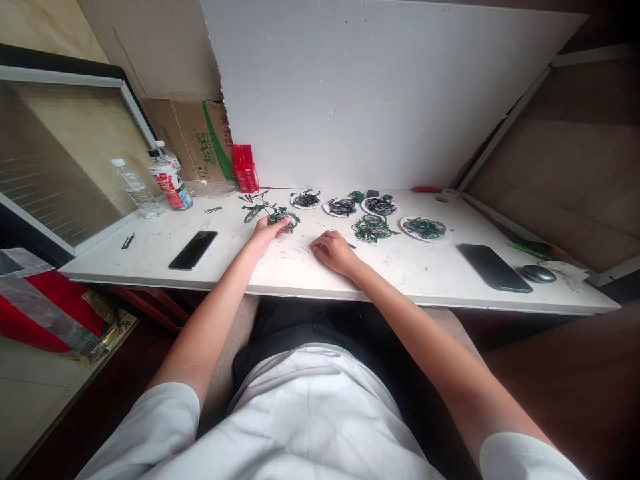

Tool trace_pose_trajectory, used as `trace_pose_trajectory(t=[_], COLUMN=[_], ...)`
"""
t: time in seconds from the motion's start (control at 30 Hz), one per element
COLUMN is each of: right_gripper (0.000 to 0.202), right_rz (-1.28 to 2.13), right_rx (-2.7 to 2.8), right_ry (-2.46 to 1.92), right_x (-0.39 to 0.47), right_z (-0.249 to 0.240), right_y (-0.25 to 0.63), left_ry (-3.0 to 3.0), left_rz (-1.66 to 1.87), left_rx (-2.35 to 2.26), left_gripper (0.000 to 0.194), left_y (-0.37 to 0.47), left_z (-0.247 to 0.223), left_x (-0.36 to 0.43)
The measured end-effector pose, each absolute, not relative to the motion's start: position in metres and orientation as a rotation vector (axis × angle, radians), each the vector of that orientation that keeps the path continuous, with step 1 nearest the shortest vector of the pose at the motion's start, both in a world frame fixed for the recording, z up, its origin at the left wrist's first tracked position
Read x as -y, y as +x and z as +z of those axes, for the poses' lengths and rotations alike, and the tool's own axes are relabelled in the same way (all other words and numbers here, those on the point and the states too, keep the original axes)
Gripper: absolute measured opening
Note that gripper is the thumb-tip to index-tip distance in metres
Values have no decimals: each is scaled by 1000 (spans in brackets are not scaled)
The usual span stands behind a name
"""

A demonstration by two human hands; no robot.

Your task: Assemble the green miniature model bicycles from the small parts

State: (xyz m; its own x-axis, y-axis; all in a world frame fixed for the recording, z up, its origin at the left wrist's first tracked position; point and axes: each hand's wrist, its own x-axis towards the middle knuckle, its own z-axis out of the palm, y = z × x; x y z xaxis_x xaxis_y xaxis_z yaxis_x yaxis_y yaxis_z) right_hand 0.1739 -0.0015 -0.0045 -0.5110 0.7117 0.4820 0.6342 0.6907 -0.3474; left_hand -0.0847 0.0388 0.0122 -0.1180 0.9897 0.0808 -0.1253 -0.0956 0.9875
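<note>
Head view: the green model bicycle [291, 224] sits at the middle of the white table [300, 277], a little left, and I have it pinched in my left hand [269, 233], thumb laid over the wheel at its right end, while its other wheel sticks out to the far left of my fingers. My right hand [334, 251] rests on the tabletop to the right and slightly nearer, fingers curled with the tips together; I cannot tell whether anything is between them. A slim dark piece [353, 247] shows just beside that hand, on its right. Just beyond the bicycle, some small dark strips [250, 197] lie loose. Farther and to the right stand three white plates [306, 207] of dark parts in a row, with green blocks [357, 197] by them, and nearer than these lies a heap of green parts [373, 229] straight on the table. To its right, another plate [406, 231] bears more green pieces. Well to my left are a phone [193, 250], then a clear bottle [140, 193] and a labelled bottle [173, 187] farther off, with a red carton [245, 169] in front of a cardboard box [190, 133]. On the near right, a dark flat slab [494, 268] lies beside a computer mouse [539, 273] and a crumpled tissue [570, 275]
</note>
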Motion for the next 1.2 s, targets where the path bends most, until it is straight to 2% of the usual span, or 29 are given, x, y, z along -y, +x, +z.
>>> trace_pose_trajectory(t=[0.17, 0.67, 0.9, 1.1, 1.2], right_gripper=[19, 11, 16, 17, 29], right_rz=[163, 188, 159, 237, 306], right_rx=[2294, 2310, 2290, 1922, 1835], right_ry=[-988, -984, -985, -852, -820], right_x=[0, 1, 0, -6, -1], right_z=[-5, -4, -2, 19, 33], right_y=[174, 171, 177, 191, 191], left_ry=[1135, 1262, 1324, 1367, 1411], left_rz=[1331, 1189, 1160, 1183, 1161], left_rx=[-1070, -776, -758, -756, -739], left_gripper=[57, 49, 53, 55, 55], left_y=[-82, -74, -73, -66, -58], left_z=[17, 30, 28, 34, 35], left_x=[-31, -12, -15, -13, -10])
